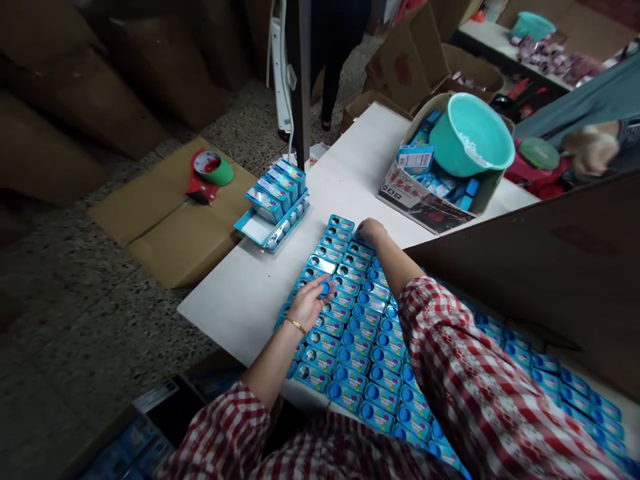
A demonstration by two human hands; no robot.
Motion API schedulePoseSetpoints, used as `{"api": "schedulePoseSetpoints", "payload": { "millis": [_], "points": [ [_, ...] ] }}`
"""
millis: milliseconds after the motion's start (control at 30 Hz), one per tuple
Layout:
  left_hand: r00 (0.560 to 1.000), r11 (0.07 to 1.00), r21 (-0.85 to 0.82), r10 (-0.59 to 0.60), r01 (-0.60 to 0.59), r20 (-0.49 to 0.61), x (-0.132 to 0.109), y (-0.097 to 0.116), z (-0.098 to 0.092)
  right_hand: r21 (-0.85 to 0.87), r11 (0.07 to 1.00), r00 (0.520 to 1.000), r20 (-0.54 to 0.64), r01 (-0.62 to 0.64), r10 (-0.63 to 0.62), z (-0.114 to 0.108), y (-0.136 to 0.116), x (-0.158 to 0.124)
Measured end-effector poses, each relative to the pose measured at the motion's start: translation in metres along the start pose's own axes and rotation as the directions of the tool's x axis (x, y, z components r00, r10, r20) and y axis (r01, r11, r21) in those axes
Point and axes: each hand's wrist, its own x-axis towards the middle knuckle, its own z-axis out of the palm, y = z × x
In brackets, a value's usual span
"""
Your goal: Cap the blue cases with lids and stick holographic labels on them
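Note:
Rows of small blue packs (pixel 345 360) lie side by side on the white table, some with a solid blue round in the window, others with a darker round opening. My left hand (pixel 307 307), with a gold bangle at the wrist, is over the left rows. Its fingers hold a small blue round disc (pixel 325 288). At the far end of the rows, my right hand (pixel 371 231) reaches down with fingers bent together onto a pack (pixel 364 241). Whatever its fingertips hold is hidden.
A blue display tray (pixel 273 243) with upright packs stands at the table's left edge. Farther back, an open carton (pixel 425 207) holds packs and a turquoise tub (pixel 470 137). A red tape dispenser (pixel 200 183) rests on a closed carton (pixel 165 227). Another person's hand (pixel 593 150) shows at right.

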Motion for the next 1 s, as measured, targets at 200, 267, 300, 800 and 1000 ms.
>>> {"api": "schedulePoseSetpoints", "payload": {
  "millis": [200,267,300,800,1000],
  "points": [
    [0.999,1.0,-0.008,0.029,-0.029,0.021,-0.013,0.009,-0.007,0.312,0.945,0.961,-0.278,0.095,-0.005,0.009,0.03,-0.026],
    [0.999,0.999,-0.028,0.037,-0.037,-0.004,-0.013,0.009,-0.01,0.403,0.906,0.926,-0.375,0.126,0.038,0.013,0.036,-0.044],
    [0.999,0.998,-0.033,0.05,-0.05,-0.022,-0.012,0.009,-0.01,0.436,0.883,0.916,-0.4,0.173,0.018,0.016,0.035,-0.056],
    [0.99,0.958,0.261,0.135,-0.12,-0.042,0.001,-0.009,-0.001,0.624,0.546,0.795,-0.218,0.559,-0.566,0.07,-0.015,-0.163],
    [0.995,0.981,0.176,0.064,-0.076,0.072,0.0,-0.004,0.0,0.642,0.701,0.95,-0.188,0.31,-0.247,0.057,0.005,-0.125]
  ]
}}
